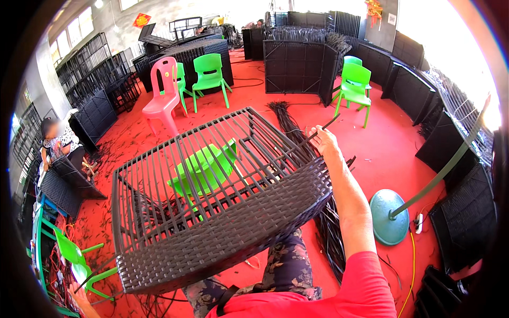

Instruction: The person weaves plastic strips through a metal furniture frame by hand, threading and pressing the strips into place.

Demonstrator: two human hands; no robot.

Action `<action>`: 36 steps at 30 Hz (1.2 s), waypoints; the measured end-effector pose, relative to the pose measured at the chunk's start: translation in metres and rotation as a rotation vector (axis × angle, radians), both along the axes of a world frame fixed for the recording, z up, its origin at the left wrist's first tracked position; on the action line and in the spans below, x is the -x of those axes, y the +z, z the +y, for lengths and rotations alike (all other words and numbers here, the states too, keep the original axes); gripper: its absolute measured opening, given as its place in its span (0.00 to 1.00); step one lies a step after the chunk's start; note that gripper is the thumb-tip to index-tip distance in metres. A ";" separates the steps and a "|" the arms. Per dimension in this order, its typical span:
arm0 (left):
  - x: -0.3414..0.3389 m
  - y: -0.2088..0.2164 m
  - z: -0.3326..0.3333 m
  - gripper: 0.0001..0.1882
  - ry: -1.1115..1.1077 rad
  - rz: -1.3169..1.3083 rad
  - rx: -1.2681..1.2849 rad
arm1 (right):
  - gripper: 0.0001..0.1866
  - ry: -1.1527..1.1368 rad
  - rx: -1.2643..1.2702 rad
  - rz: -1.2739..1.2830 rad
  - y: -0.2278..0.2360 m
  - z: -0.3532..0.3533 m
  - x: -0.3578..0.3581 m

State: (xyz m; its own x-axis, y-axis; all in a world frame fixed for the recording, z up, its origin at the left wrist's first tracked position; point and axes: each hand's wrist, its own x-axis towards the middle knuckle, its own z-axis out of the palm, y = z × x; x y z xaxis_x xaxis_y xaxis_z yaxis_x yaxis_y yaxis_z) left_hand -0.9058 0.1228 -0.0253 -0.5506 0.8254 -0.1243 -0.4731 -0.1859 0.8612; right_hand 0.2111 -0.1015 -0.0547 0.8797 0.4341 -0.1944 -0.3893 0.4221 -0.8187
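Now, strip [333,120] is pinched in right hand [323,141]; grip of left hand [79,300] can't be told. Frame [207,236] is seen tilted before the lap [289,267]; strip should probably be kept taut, seated snug against the weave [265,209].

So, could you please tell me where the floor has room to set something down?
The red floor is nearly bare between the right-hand green chair and the teal pole base. Black strands and the woven frame crowd the middle.
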 end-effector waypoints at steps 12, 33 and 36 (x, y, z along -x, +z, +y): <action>0.118 0.006 -0.011 0.24 -0.028 0.060 0.053 | 0.11 0.352 0.246 -0.157 0.009 -0.026 0.007; 0.140 0.006 -0.035 0.29 -0.093 0.091 0.139 | 0.14 0.411 0.158 -0.172 0.013 -0.047 0.013; 0.104 -0.002 -0.030 0.31 -0.137 0.001 0.098 | 0.19 0.392 0.147 -0.166 0.019 -0.048 0.009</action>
State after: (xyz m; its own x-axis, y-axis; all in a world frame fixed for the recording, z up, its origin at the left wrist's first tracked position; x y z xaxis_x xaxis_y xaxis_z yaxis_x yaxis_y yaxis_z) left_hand -1.0100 0.0925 -0.0274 -0.4339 0.8768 -0.2073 -0.4877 -0.0351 0.8723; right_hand 0.2019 -0.1495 -0.0360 0.6785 0.7193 -0.1493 -0.3550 0.1431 -0.9238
